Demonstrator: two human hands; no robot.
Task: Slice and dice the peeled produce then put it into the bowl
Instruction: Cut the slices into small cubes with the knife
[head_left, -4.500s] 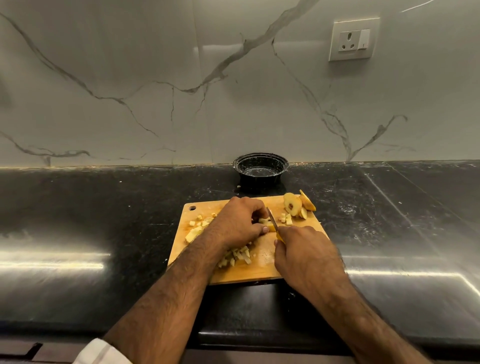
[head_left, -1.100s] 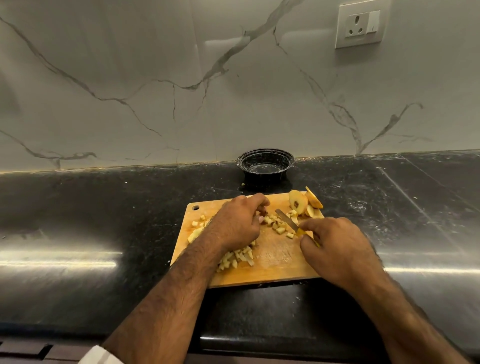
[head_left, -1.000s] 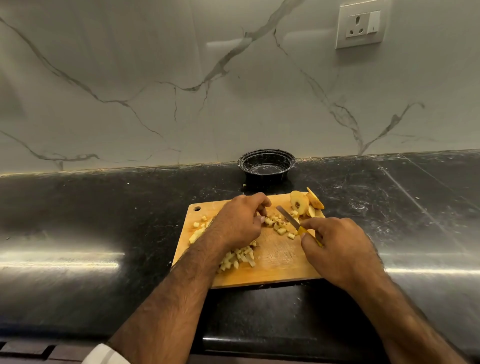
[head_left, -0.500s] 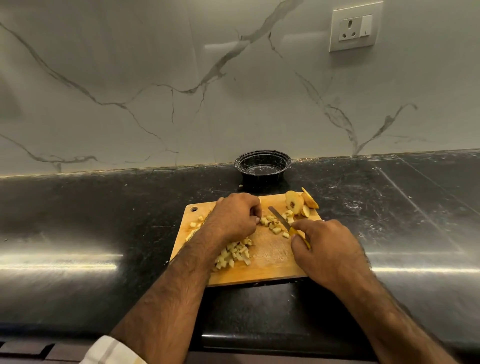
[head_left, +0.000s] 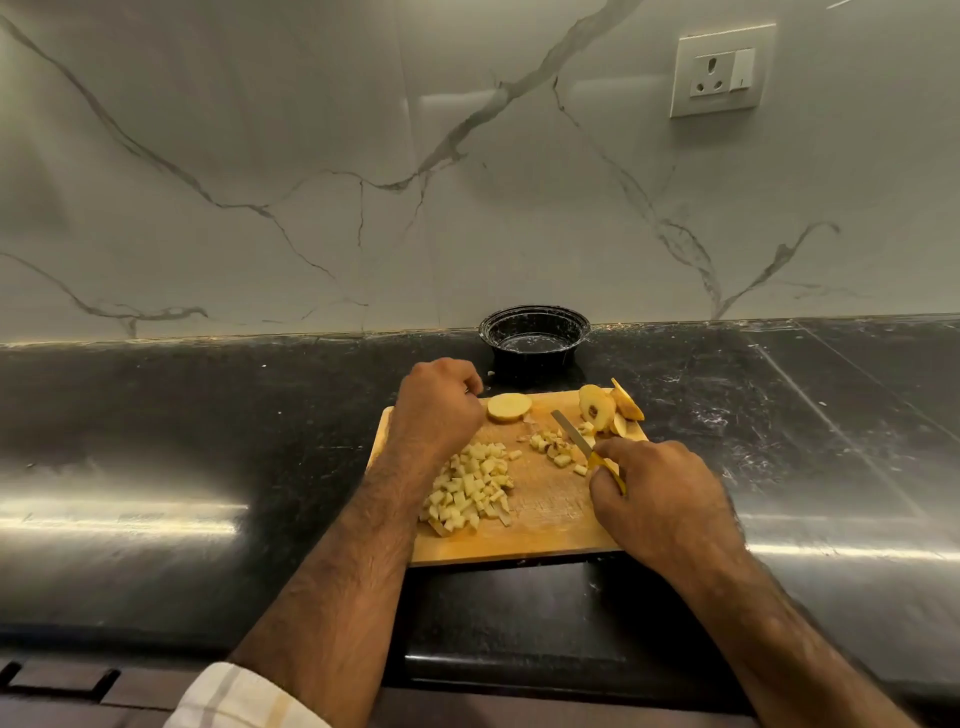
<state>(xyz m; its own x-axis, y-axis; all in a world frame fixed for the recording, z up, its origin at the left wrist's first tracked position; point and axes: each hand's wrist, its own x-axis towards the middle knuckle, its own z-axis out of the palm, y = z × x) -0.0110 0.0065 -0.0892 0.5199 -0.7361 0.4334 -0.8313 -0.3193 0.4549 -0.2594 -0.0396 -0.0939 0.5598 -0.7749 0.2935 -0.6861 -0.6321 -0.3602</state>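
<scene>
- Head view, far left: black desk (head_left: 156, 426), nothing of the task on it; checked sleeve (head_left: 244, 699) at bottom edge.
- Left hand (head_left: 436, 410) over the back left of the cutting board (head_left: 545, 540), fingers curled in a loose fist; cannot tell if it pinches anything, fingertips hidden. It sits just beside a round slice (head_left: 509, 407), maybe touching.
- Below the left hand: big pile of diced pieces (head_left: 470, 491) on the board, done, not yet in bowl.
- Middle: small scatter of dice (head_left: 553, 449) next to the knife (head_left: 571, 431) blade, which rests low on the board, tip pointing away.
- Behind the board: black bowl (head_left: 534, 338) against the wall, looks empty of produce.
- Right hand (head_left: 660, 499) clamped on the knife's yellow handle, near right edge of board.
- Back right corner of board: uncut slices (head_left: 605, 408) leaning together.
- Progress guess: well over half diced; left to do are the round slice, corner slices, then moving everything to the bowl.
- Far right: wall socket (head_left: 719, 70), irrelevant.
</scene>
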